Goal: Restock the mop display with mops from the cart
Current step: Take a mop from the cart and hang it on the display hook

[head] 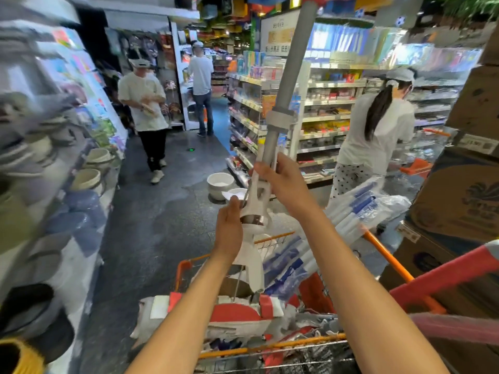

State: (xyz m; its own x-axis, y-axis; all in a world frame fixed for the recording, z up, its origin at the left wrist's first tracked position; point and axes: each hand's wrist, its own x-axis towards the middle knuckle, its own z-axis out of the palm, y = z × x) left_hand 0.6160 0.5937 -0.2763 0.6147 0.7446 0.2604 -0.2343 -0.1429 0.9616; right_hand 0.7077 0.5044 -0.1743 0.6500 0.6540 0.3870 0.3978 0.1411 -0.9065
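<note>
From the head view, we hold a grey mop [286, 87] upright above the cart [272, 345]. Our right hand [283, 176] grips its shaft; our left hand [229, 225] lies flat-fingered against the white wringer below. More mops [356, 211] lie in the cart.

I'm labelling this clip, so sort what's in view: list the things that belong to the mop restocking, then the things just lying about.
Job:
- grey-handled mop, gripped by right hand; left hand rests on its wringer
- orange cart
- wrapped blue-and-white mops in the cart

Lying about:
- white buckets on the floor
- cardboard boxes
- bowls on left shelves
</note>
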